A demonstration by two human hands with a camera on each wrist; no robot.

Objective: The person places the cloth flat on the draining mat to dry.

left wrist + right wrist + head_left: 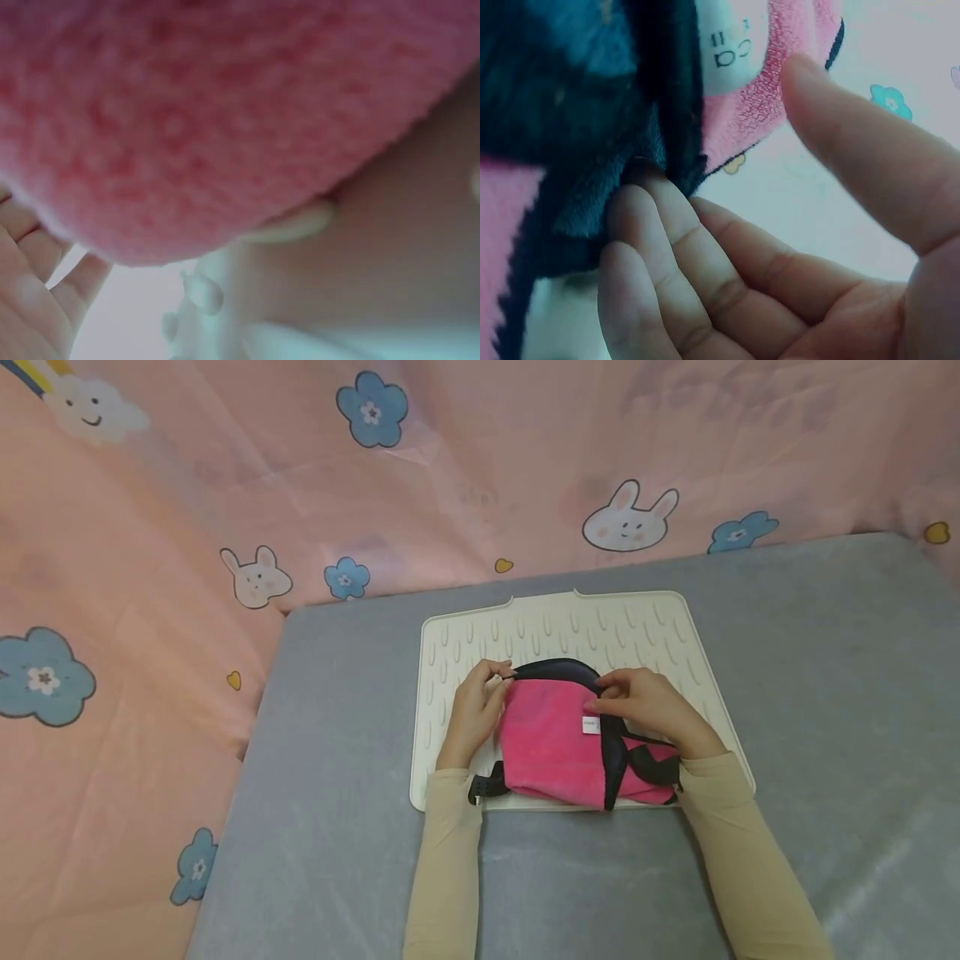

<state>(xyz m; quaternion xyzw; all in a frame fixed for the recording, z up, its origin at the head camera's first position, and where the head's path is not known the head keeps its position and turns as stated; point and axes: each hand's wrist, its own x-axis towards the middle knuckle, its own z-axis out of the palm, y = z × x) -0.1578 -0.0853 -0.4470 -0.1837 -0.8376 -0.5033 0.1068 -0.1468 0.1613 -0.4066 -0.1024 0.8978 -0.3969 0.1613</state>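
Observation:
A pink plush article (551, 735) with black edging, black straps and a white tag (591, 725) lies partly folded on a cream ribbed mat (438, 693); its exact kind does not show. My left hand (474, 708) pinches its upper left corner, where the black edging begins. At the upper right my right hand (648, 703) holds the edging near the tag. In the right wrist view, fingertips (637, 206) tuck against the dark lining, with the thumb standing apart in front of the pink side. Pink plush (180, 150) fills most of the left wrist view, hiding the left fingertips' grip.
A black strap end with a buckle (487, 785) sticks out at the left, and another black strap (654, 767) loops by the right wrist. Grey cloth (337, 777) covers the table around the mat. A pink patterned curtain (465, 485) hangs behind and at the left.

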